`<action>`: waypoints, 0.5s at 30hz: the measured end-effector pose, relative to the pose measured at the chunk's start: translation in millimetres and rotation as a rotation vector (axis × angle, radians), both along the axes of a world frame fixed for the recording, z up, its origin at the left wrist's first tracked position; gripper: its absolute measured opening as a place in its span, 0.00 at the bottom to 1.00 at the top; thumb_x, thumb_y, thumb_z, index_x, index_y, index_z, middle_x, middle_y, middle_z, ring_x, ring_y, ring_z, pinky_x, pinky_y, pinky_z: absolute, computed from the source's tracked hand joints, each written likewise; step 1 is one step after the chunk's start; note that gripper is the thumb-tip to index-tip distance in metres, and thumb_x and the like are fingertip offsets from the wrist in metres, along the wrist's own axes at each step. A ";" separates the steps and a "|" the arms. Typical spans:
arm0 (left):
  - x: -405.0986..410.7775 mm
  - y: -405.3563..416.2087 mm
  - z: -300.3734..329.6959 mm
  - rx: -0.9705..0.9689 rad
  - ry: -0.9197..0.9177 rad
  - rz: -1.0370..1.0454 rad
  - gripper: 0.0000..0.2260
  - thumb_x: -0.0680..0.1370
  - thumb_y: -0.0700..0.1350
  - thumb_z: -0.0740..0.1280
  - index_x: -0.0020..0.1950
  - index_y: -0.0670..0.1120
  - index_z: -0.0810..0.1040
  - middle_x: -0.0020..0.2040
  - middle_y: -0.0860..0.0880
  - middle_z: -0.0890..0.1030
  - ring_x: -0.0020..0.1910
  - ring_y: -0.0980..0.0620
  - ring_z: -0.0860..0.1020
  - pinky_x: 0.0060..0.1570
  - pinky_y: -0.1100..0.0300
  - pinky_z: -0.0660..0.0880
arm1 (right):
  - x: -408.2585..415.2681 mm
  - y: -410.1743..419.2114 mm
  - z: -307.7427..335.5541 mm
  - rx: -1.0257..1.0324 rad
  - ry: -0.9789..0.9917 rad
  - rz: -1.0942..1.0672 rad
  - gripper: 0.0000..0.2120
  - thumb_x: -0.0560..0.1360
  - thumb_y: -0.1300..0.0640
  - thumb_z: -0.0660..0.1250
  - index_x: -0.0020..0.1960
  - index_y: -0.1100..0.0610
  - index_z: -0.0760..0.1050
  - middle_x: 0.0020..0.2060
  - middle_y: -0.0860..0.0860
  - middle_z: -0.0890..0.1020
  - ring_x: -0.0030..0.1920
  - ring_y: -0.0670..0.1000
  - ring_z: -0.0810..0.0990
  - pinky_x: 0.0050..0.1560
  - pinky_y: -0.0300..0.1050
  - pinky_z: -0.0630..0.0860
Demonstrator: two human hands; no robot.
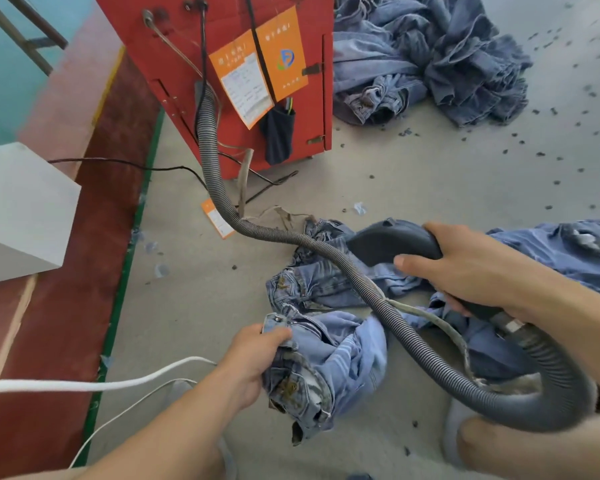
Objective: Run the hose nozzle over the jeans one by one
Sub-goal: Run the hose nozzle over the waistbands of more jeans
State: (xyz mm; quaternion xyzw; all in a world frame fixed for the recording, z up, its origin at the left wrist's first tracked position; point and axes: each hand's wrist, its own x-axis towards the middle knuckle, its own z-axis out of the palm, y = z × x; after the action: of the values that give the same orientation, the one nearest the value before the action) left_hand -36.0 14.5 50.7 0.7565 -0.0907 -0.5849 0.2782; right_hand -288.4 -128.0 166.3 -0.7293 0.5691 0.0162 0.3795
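Note:
My right hand [471, 271] grips the dark grey hose nozzle [392, 242], whose tip points left above crumpled blue jeans. Its ribbed grey hose [329, 252] loops round from the nozzle's rear at the lower right, crosses the jeans and runs up to the red machine [236, 36]. My left hand [253, 358] holds the waistband of a light blue pair of jeans [340, 362], bunched and lifted a little off the floor. Another pair [312, 282] lies crumpled under the hose. More denim [548, 251] spreads behind my right wrist.
A big heap of jeans [426, 57] lies at the back right, beside the red machine. Dark scraps dot the grey floor [447, 174]. A white cord [94, 384] crosses the lower left. A white box [18, 206] sits left, on a red strip edged in green.

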 end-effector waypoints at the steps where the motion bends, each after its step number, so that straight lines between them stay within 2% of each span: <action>1: 3.3 -1.2 0.5 0.017 0.017 0.027 0.04 0.80 0.39 0.70 0.50 0.38 0.82 0.43 0.37 0.86 0.39 0.40 0.85 0.42 0.50 0.82 | -0.3 -2.1 1.5 -0.059 0.009 0.013 0.11 0.79 0.42 0.67 0.48 0.48 0.71 0.22 0.50 0.79 0.21 0.52 0.79 0.23 0.44 0.72; 3: 15.4 -10.5 6.5 -0.044 0.176 0.162 0.05 0.79 0.37 0.68 0.49 0.37 0.83 0.48 0.35 0.85 0.40 0.41 0.84 0.39 0.51 0.82 | 0.5 -7.9 5.7 -0.197 0.022 0.033 0.13 0.77 0.39 0.67 0.47 0.48 0.71 0.25 0.49 0.79 0.26 0.49 0.79 0.26 0.45 0.69; 5: 33.2 -23.5 11.1 -0.306 0.368 0.377 0.09 0.76 0.40 0.67 0.53 0.38 0.82 0.56 0.36 0.83 0.51 0.39 0.82 0.45 0.49 0.82 | 2.7 -13.0 11.1 -0.296 0.004 0.038 0.14 0.76 0.37 0.67 0.45 0.47 0.70 0.29 0.46 0.77 0.29 0.44 0.76 0.29 0.44 0.66; 6: 43.1 -27.7 9.6 -0.414 0.420 0.460 0.13 0.76 0.41 0.67 0.59 0.38 0.78 0.60 0.37 0.81 0.57 0.38 0.81 0.48 0.48 0.81 | 4.4 -14.9 13.4 -0.312 -0.018 0.038 0.14 0.76 0.37 0.67 0.44 0.46 0.70 0.29 0.46 0.77 0.28 0.43 0.76 0.29 0.44 0.65; 7: 48.9 -28.4 4.2 -0.435 0.426 0.435 0.16 0.79 0.43 0.66 0.64 0.38 0.73 0.62 0.39 0.81 0.61 0.38 0.80 0.51 0.47 0.80 | 4.4 -15.8 14.8 -0.315 -0.037 0.032 0.14 0.77 0.37 0.67 0.44 0.45 0.69 0.29 0.45 0.77 0.28 0.43 0.76 0.29 0.44 0.65; 8: 49.0 -23.8 -2.6 -0.335 0.370 0.292 0.18 0.81 0.45 0.66 0.67 0.38 0.73 0.63 0.38 0.81 0.63 0.39 0.79 0.55 0.46 0.80 | 3.4 -15.8 16.0 -0.315 -0.043 0.027 0.14 0.77 0.37 0.68 0.44 0.45 0.69 0.30 0.45 0.77 0.28 0.43 0.76 0.29 0.44 0.65; 10: 36.4 -3.1 -14.3 -0.018 0.200 -0.220 0.16 0.80 0.48 0.71 0.63 0.39 0.80 0.56 0.41 0.86 0.57 0.42 0.83 0.60 0.48 0.78 | 2.8 -16.2 16.7 -0.320 -0.034 0.033 0.14 0.77 0.37 0.68 0.46 0.45 0.69 0.33 0.45 0.78 0.31 0.44 0.76 0.30 0.44 0.66; 11: 30.6 1.6 -19.7 0.061 0.165 -0.383 0.14 0.78 0.46 0.74 0.60 0.39 0.81 0.52 0.42 0.87 0.53 0.45 0.84 0.58 0.50 0.78 | 2.2 -17.5 17.4 -0.324 -0.026 0.043 0.14 0.78 0.38 0.68 0.46 0.46 0.69 0.34 0.45 0.78 0.31 0.45 0.76 0.30 0.44 0.66; 12: 29.6 1.5 -22.4 0.081 0.129 -0.447 0.15 0.76 0.45 0.76 0.58 0.40 0.82 0.50 0.44 0.87 0.50 0.47 0.84 0.56 0.53 0.79 | 1.0 -19.0 18.0 -0.320 -0.021 0.058 0.13 0.78 0.38 0.68 0.46 0.46 0.69 0.34 0.45 0.78 0.29 0.44 0.76 0.30 0.44 0.66; 13: 31.4 -2.9 -21.8 0.029 0.135 -0.424 0.16 0.75 0.46 0.77 0.59 0.40 0.82 0.51 0.44 0.87 0.51 0.48 0.84 0.54 0.54 0.79 | -1.1 -20.1 18.7 -0.308 -0.020 0.079 0.13 0.78 0.39 0.68 0.46 0.45 0.69 0.33 0.45 0.78 0.27 0.44 0.76 0.30 0.44 0.67; 15: 52.6 -19.2 -15.5 -0.261 0.249 -0.141 0.18 0.75 0.51 0.75 0.61 0.42 0.84 0.56 0.43 0.86 0.57 0.45 0.82 0.57 0.50 0.78 | -7.3 -22.4 18.8 -0.285 -0.007 0.144 0.11 0.77 0.39 0.67 0.47 0.44 0.70 0.33 0.46 0.79 0.29 0.42 0.78 0.31 0.45 0.70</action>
State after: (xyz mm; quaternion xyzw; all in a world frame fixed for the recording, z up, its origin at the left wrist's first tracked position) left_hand 16.6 -4.7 35.1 0.6275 -0.1832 -0.6753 0.3414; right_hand -295.8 -150.4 185.1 -0.8148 0.5104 -0.0403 0.2719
